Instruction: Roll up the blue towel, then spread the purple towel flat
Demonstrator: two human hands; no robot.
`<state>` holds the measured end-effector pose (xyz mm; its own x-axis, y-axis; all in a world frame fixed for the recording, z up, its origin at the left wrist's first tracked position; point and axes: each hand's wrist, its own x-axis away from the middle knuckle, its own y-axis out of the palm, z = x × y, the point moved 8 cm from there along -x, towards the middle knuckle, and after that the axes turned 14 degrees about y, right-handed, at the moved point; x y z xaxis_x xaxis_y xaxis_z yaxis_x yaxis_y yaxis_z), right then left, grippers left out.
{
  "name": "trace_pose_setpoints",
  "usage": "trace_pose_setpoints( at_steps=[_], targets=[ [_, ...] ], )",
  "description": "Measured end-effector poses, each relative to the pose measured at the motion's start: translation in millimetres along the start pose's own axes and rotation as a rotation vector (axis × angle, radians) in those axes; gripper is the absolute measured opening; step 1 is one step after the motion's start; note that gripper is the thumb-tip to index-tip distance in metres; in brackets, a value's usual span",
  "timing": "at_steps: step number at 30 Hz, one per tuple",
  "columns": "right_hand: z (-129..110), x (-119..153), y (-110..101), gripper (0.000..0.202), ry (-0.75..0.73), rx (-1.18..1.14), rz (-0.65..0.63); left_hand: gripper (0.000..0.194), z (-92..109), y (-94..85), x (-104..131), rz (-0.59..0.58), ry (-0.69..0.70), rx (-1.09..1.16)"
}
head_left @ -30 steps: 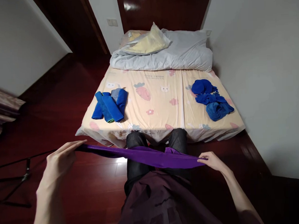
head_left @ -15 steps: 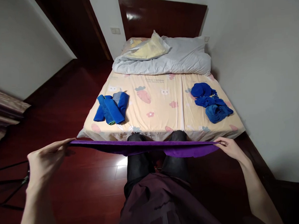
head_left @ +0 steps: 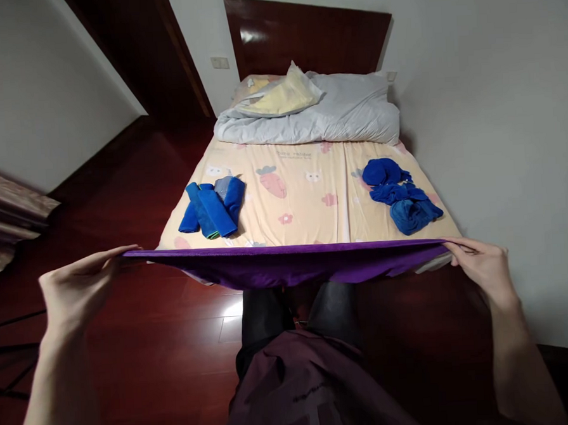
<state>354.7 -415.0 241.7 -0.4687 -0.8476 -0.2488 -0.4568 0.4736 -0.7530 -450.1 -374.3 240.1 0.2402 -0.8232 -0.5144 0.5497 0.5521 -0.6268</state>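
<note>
A purple towel (head_left: 287,266) is stretched level between my hands in front of the bed's near edge, its lower part sagging over my knees. My left hand (head_left: 85,283) pinches its left end between thumb and fingers. At the right end, my right hand (head_left: 481,262) grips the other corner the same way. Beyond the towel, several folded blue towels (head_left: 214,208) lie crossed over each other on the left of the bed. On the right side sit crumpled dark blue cloths (head_left: 404,200) in a loose heap.
The bed (head_left: 302,199) has a cream sheet with a carrot print. A rolled grey quilt (head_left: 355,113) and a yellow pillow (head_left: 290,95) lie by the headboard (head_left: 308,37). Black stand legs (head_left: 15,347) are at the left, near a curtain (head_left: 8,220).
My hands have moved farther apart, the right one outward to the right. The purple towel is pulled wider and raised, now covering the bed's front edge.
</note>
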Motion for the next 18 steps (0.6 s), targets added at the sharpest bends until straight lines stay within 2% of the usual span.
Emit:
trace_pose_setpoints(
  at_steps=[3, 5, 7, 10, 12, 15, 18],
  targets=[
    [13, -5, -5, 0.046, 0.135, 0.031, -0.194, 0.046, -11, 20.1, 0, -0.300, -0.049, 0.077],
    [21, -10, -15, 0.045, 0.157, 0.046, -0.230, 0.050, -16, 33.5, 1, -0.511, -0.066, 0.112],
    [27, -18, -24, 0.039, 0.151, 0.062, -0.248, 0.056, -18, 41.8, -5, -0.619, -0.054, 0.131],
    [29, -36, -26, 0.026, 0.163, 0.101, -0.273, 0.062, -18, 56.4, -25, -0.620, -0.001, 0.141],
    [21, -52, -17, 0.013, 0.189, 0.104, -0.280, 0.062, -16, 76.9, -42, -0.596, 0.066, 0.140],
    [-4, -86, 17, 0.008, 0.199, 0.059, -0.319, 0.055, -9, 127.4, -70, -0.609, 0.160, 0.142],
    [-28, -130, 57, 0.008, 0.198, 0.017, -0.314, 0.047, 2, 179.6, -106, -0.593, 0.126, 0.156]
  ],
)
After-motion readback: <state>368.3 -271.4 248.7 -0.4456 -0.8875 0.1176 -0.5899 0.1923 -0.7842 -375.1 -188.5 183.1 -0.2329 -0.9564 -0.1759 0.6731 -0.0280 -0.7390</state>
